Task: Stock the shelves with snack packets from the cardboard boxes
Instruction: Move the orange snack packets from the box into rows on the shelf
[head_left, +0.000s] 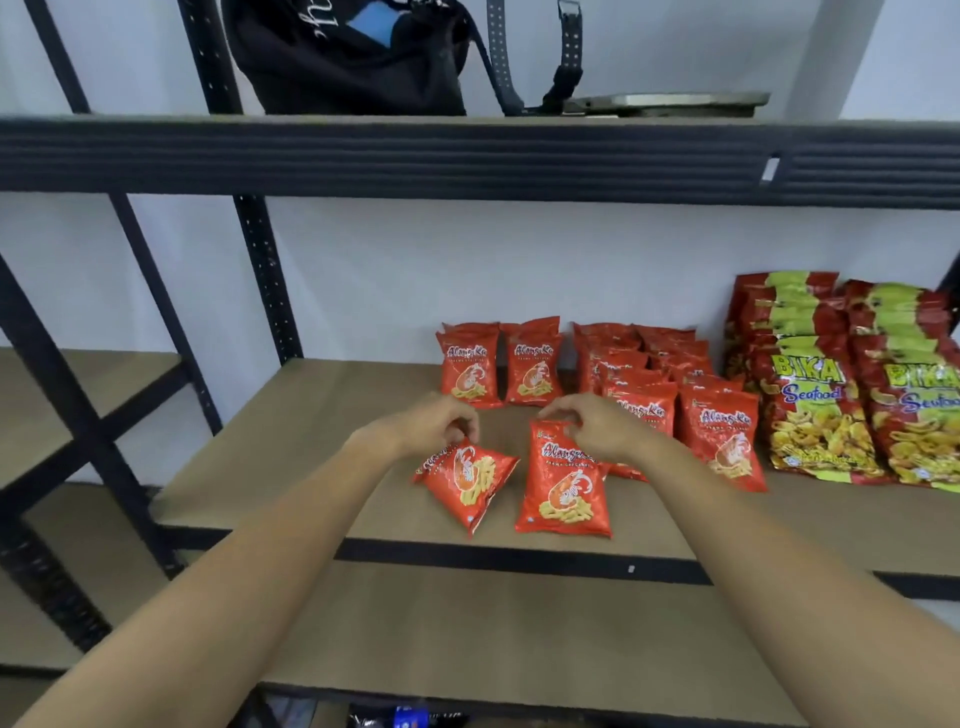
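Observation:
Two small red prawn-cracker packets hang over the brown shelf board (322, 467). My left hand (431, 423) pinches the top of a tilted packet (470, 480). My right hand (587, 423) pinches the top edge of an upright packet (563, 488). Behind them two matching packets (498, 369) stand side by side at the back. To the right, rows of the same red packets (670, 384) stand one behind another. No cardboard box is in view.
Larger red-and-green Bika Seafood bags (852, 384) fill the shelf's right end. A black bag (353, 57) and a flat metal object (670, 101) sit on the upper shelf. Black perforated uprights (265, 275) stand at left, with another shelving unit (78, 395) beyond. A lower shelf board (493, 629) lies beneath my arms.

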